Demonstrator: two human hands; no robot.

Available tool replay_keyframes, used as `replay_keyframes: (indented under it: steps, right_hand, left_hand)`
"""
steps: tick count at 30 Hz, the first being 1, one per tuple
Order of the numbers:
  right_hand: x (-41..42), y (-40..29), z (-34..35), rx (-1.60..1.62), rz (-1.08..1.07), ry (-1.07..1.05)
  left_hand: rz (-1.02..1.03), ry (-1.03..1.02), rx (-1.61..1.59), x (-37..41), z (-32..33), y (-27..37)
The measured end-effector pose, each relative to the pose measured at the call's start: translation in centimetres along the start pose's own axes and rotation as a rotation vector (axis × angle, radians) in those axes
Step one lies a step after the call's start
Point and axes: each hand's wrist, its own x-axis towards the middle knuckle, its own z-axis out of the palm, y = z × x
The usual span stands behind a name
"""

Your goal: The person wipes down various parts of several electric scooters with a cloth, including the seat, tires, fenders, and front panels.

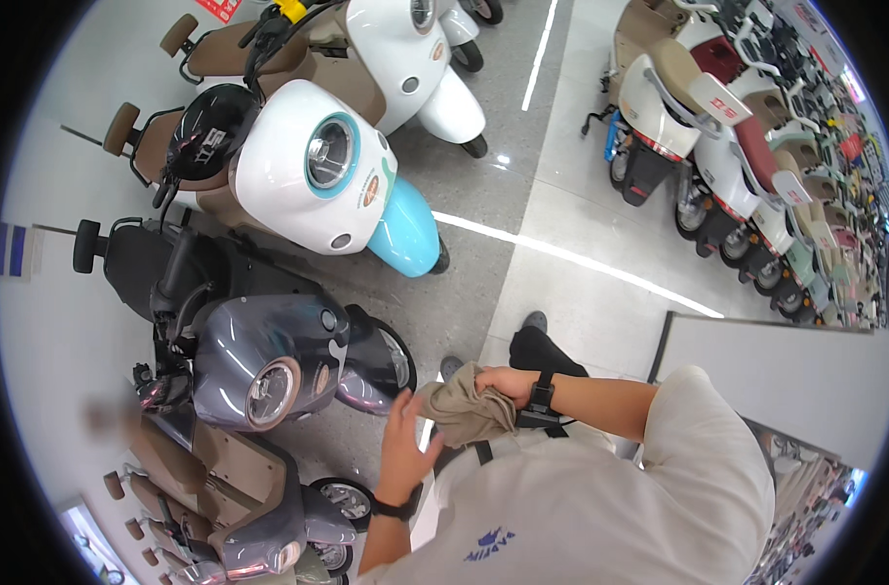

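Observation:
My right hand [506, 384] is closed on a crumpled beige cloth [466, 406] in front of my waist. To the left of the cloth, my left hand [408, 450] has its fingers spread and holds nothing; its fingertips come near the cloth's edge. Beyond that hand stands a glossy grey electric scooter [269, 358] with a round headlight and a black seat. A white scooter with a light blue front fender [408, 230] is parked above it in the view, a black helmet [214, 131] hanging by its handlebar.
Another white scooter [386, 51] stands at the top, and a grey one with brown seats behind it [258, 526] at the lower left. Rows of scooters [649, 110] line the right side. A white panel [766, 380] stands at the right, near my right arm.

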Motion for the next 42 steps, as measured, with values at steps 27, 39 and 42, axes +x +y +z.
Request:
replay_keyframes:
  steps: [27, 39, 42]
  right_hand:
    - [-31.4, -13.4, -6.9, -0.210, -0.987, 0.466]
    - [-30.9, -27.8, -8.7, -0.551, -1.070, 0.640]
    - [-28.6, -31.3, -9.5, -0.689, -1.065, 0.685]
  left_hand:
    - [-0.128, -0.203, -0.836, 24.3, 10.9, 26.5]
    - [-0.171, -0.209, -1.217, 33.3, 9.4, 30.1]
    - [-0.091, -0.167, -1.129, 36.8, 8.8, 29.8]
